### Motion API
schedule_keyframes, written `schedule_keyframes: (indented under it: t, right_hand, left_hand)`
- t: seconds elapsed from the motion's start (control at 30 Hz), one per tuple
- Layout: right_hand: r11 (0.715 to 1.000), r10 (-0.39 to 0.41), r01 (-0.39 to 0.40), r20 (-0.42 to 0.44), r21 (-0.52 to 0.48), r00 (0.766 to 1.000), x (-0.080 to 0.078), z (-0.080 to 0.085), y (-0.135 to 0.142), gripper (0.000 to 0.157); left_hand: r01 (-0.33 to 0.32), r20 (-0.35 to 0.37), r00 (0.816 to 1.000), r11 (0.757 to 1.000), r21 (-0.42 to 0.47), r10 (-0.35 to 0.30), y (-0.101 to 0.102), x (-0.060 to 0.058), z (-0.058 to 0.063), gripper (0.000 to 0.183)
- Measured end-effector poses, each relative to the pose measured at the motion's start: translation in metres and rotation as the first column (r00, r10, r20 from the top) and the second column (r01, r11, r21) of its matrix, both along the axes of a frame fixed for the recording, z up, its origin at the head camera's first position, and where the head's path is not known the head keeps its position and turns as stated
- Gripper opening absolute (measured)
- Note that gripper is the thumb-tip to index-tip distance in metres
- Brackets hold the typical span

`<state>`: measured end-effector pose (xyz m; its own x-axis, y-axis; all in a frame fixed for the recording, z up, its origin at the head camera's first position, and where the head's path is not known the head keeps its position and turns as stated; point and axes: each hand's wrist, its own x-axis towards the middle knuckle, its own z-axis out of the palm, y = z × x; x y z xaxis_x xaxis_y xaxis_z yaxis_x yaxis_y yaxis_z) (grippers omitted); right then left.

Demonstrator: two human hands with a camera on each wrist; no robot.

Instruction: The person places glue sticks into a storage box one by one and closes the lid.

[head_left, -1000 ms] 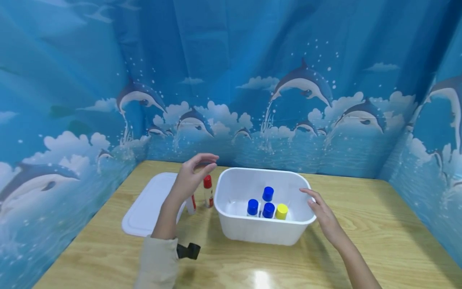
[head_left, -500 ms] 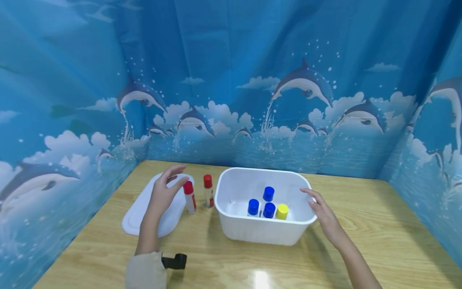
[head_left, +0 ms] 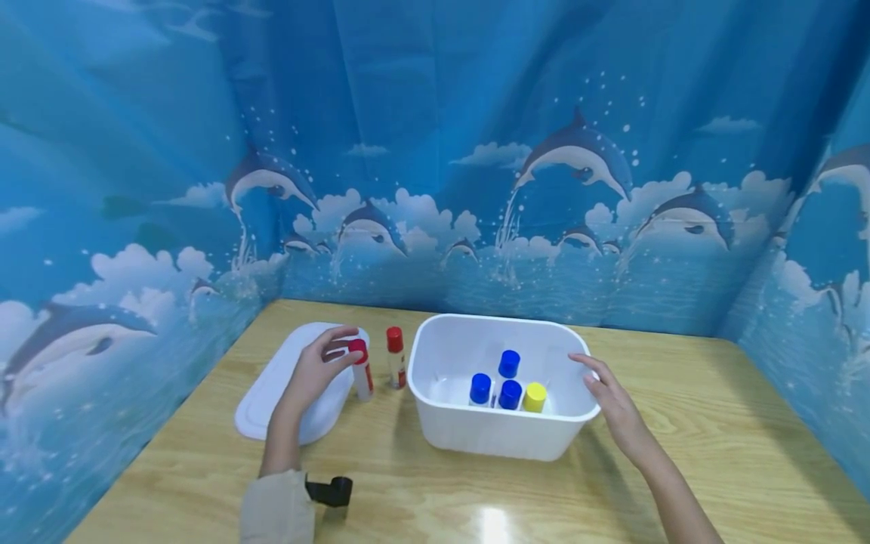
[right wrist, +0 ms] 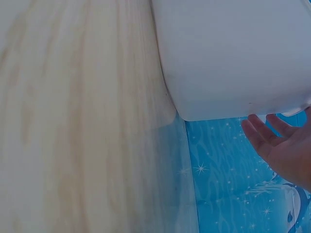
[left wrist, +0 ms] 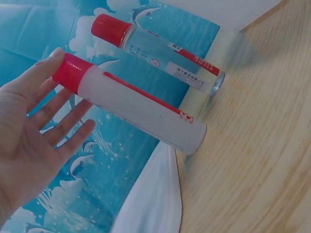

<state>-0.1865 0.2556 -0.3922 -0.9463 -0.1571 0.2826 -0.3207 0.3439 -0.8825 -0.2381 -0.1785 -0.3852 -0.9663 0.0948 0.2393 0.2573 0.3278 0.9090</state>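
In the head view my left hand [head_left: 316, 374] is at an upright white bottle [head_left: 364, 381] with a red cap, apparently a glue bottle. Thumb and forefinger pinch the cap [left wrist: 73, 73] in the left wrist view, while the other fingers spread loosely behind. A second, clear red-capped glue bottle [left wrist: 170, 60] stands just beside it. My right hand [head_left: 618, 412] rests at the right end of a white plastic bin [head_left: 489, 434], its fingers relaxed against the end wall near the rim. Inside the bin stand several bottles with blue caps [head_left: 510, 363] and one with a yellow cap [head_left: 534, 397].
A white lid [head_left: 272, 393] lies flat on the wooden table [head_left: 435, 499], left of the bottles and partly under my left hand. Blue dolphin-print cloth [head_left: 435, 151] hangs behind the table and along both sides. A black strap [head_left: 329, 491] sticks out from the left sleeve.
My left hand has moved left and down from above the bottles and now pinches the nearer bottle's red cap. The right hand has stayed at the bin.
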Motion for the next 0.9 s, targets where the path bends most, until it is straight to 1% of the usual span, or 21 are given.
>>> schedule_keyframes:
  t: [0.13, 0.23, 0.4, 0.57, 0.63, 0.73, 0.9]
  right_hand:
    - [1.0, -0.007, 0.007, -0.043, 0.002, 0.999, 0.001, -0.001, 0.0, 0.037]
    - [1.0, 0.002, -0.003, -0.056, -0.014, 0.998, 0.002, -0.001, 0.001, 0.036]
    - [1.0, 0.004, -0.004, -0.045, -0.01, 0.999, 0.001, -0.001, 0.0, 0.038]
    - [1.0, -0.001, 0.001, -0.01, 0.006, 1.0, -0.001, -0.001, 0.001, 0.039]
    - [1.0, -0.002, 0.002, 0.003, 0.016, 1.0, -0.001, -0.001, 0.001, 0.039]
    - [1.0, -0.001, 0.0, 0.011, 0.026, 1.0, -0.001, 0.0, 0.001, 0.04]
    - [1.0, -0.002, 0.002, 0.009, 0.026, 1.0, 0.0, 0.0, 0.001, 0.04]
  left_hand:
    - [0.028, -0.002, 1.0, 0.999, 0.026, -0.028, -0.003, 0.0, -0.005, 0.053]
    - [0.034, 0.005, 0.999, 0.998, 0.044, -0.034, -0.004, 0.0, -0.007, 0.051]
    - [0.03, 0.035, 0.999, 0.999, 0.03, -0.031, -0.005, -0.001, -0.01, 0.05]
    - [0.021, 0.055, 0.998, 0.999, 0.029, -0.023, -0.005, -0.003, -0.012, 0.053]
    - [0.011, 0.05, 0.999, 1.0, 0.029, -0.013, -0.005, -0.003, -0.011, 0.053]
    - [-0.011, 0.023, 1.0, 1.0, 0.022, 0.011, -0.004, -0.002, -0.008, 0.052]
    - [-0.05, -0.022, 0.998, 0.998, 0.035, 0.051, 0.0, 0.0, 0.003, 0.048]
